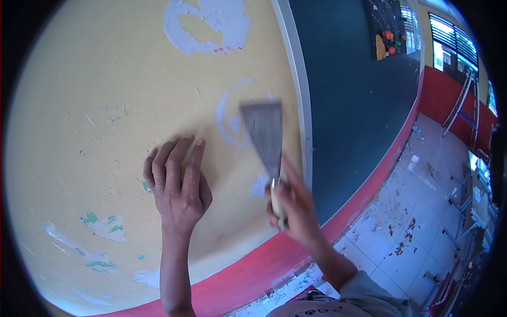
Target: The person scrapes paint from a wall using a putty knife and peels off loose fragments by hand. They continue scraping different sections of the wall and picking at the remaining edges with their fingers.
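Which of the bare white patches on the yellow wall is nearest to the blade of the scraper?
The curved white patch just left of the scraper blade; the big patch lies higher up, others lower left.

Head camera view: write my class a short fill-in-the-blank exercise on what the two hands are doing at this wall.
1. The right hand grips a ____ by its handle.
2. The left hand rests flat on the ____ wall.
3. The band below the wall is painted ____.

Missing words: scraper; yellow; red
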Motion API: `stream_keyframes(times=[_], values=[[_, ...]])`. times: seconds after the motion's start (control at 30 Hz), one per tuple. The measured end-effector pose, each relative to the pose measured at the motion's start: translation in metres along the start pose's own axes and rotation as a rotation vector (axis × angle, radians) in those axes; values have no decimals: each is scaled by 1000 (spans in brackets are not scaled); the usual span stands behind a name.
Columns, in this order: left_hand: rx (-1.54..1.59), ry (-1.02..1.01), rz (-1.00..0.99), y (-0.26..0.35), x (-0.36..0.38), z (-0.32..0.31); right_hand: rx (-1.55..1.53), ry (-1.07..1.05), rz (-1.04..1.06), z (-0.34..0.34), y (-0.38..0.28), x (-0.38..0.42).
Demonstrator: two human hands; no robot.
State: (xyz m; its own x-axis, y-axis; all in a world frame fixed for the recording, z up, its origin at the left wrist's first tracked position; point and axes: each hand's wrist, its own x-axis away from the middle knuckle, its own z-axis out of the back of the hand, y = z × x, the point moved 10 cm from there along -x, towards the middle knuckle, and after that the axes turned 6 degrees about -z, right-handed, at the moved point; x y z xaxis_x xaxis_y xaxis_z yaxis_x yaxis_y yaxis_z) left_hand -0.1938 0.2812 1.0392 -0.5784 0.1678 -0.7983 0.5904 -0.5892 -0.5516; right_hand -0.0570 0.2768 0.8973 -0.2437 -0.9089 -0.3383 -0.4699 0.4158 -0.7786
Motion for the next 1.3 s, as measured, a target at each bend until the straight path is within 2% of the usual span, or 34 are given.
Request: stream_keyframes(times=[0.1, 0.2, 0.3, 0.4, 0.5, 0.6, 0.73, 1.03, 1.3], values=[[-6, -3, -7, 0, 1, -2, 83, -27, -196, 19, 73, 56], [-26, -31, -32, 1, 0, -2, 97, -72, -270, 26, 95, 78], [-24, -19, 5, -1, 1, -5, 428, -191, 47, 36, 60, 82], [-29, 3, 81, 6, 0, -10, 442, 51, 47, 72, 24, 67], [-51, -64, 82, 25, -3, -31, 469, 155, 172, 87, -1, 49], [-63, -117, 61, 43, -9, -51, 401, 238, 199, 89, 0, 43], [-102, -145, 84, 46, -6, -58, 309, 203, 243, 69, 17, 31], [-202, -231, -52, 64, 8, -73, 138, 59, 307, 52, 31, 3], [-236, -191, -19, 61, 6, -68, 318, 215, 458, 64, 8, -1]])
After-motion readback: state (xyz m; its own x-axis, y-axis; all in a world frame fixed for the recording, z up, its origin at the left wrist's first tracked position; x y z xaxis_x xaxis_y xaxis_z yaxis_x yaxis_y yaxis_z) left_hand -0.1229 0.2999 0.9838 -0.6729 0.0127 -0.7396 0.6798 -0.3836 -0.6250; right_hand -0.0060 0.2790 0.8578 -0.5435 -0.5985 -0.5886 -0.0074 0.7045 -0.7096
